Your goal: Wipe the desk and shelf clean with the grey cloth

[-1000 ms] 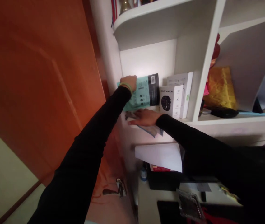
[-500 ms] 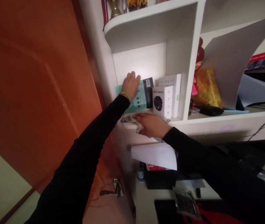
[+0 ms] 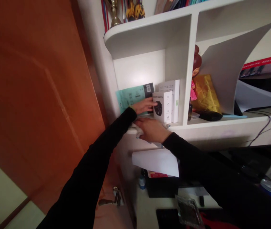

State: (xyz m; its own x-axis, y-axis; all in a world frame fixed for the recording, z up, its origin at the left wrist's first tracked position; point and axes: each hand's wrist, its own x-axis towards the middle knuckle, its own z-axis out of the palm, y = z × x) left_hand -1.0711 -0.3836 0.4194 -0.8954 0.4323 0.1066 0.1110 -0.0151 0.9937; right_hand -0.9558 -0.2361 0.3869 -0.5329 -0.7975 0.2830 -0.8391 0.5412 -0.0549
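My left hand (image 3: 143,106) lies flat across the lower part of a teal packet with a black end panel (image 3: 133,98), its fingertips reaching the side of a white smart watch box (image 3: 163,106). A taller white box (image 3: 175,98) stands behind that box on the white shelf (image 3: 173,125). My right hand (image 3: 151,129) presses a crumpled grey cloth (image 3: 138,131) against the shelf's front edge. The cloth is mostly hidden under the hand.
An orange door (image 3: 37,95) fills the left side. A trophy (image 3: 113,14) stands on the shelf above. To the right are a doll (image 3: 196,68), a yellow pouch (image 3: 205,93) and a black case (image 3: 210,116). Below hang a white paper sheet (image 3: 156,162) and a desk with a small bottle (image 3: 142,182).
My left hand has slid down and right across the teal packet towards the smart watch box. My right hand stays on the cloth at the shelf edge. The view has shifted slightly.
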